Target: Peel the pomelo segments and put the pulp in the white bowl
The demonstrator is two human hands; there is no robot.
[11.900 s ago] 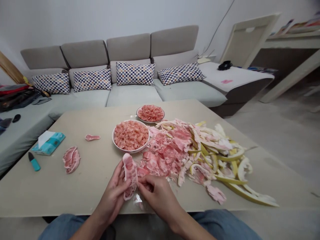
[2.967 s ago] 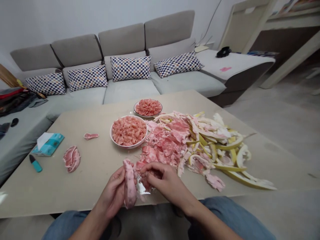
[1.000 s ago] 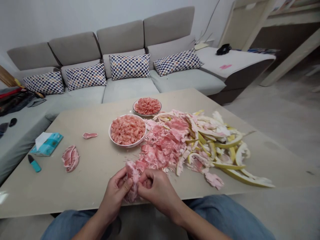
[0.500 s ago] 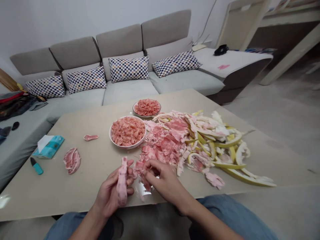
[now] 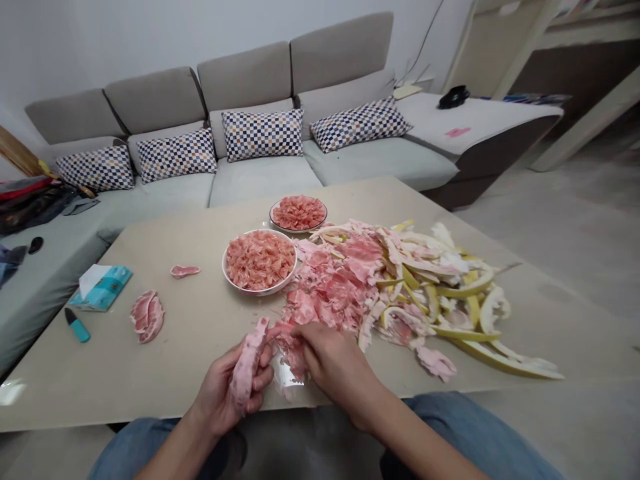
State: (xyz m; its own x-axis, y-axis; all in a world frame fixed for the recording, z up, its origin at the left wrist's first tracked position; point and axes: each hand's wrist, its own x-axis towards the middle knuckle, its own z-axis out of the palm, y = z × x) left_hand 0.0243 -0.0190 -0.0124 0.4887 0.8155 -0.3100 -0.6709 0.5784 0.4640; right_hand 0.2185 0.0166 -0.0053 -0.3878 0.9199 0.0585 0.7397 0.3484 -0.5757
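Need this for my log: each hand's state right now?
Left hand: closed, holding a pomelo segment.
Right hand: curled over membrane scraps; grip cannot be told.

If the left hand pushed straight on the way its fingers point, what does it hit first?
Probably the pink pomelo membrane scraps, which lie between the left hand and the right hand. Depth is unclear; it might pass above them.

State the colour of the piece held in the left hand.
The held piece is pale pink; the head view shows it best.
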